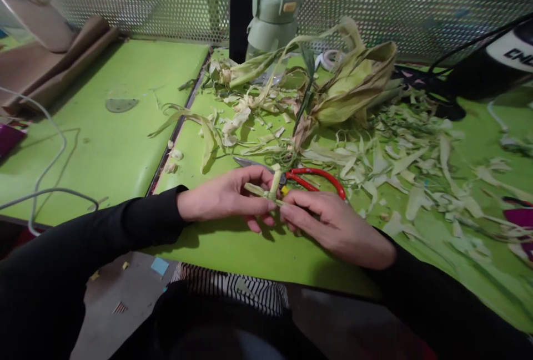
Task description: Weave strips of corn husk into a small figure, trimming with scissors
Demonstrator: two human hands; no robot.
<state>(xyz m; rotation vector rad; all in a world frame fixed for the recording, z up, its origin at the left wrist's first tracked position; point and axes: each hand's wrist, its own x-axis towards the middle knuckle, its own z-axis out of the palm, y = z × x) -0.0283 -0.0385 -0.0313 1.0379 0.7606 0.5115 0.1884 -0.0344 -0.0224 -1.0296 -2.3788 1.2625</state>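
Above the near edge of the green table, my left hand (233,193) pinches a small pale-green figure of folded corn husk (273,185). A short upright stem and a strip pointing left show on it. My right hand (333,218) is closed, thumb and fingertips on a thin husk strand at the figure's right side. Just behind my hands lie scissors with red handles (328,174), their blades pointing left and partly hidden by my left hand. A small coil of green strands (285,157) sits behind them.
A large bundle of corn husks (358,85) and many scraps cover the table's middle and right. A pale green bottle (272,21) and a dark phone-like slab (244,19) stand against the perforated panel. Brown paper (58,69), a protractor (121,105) and a cable (62,143) lie left.
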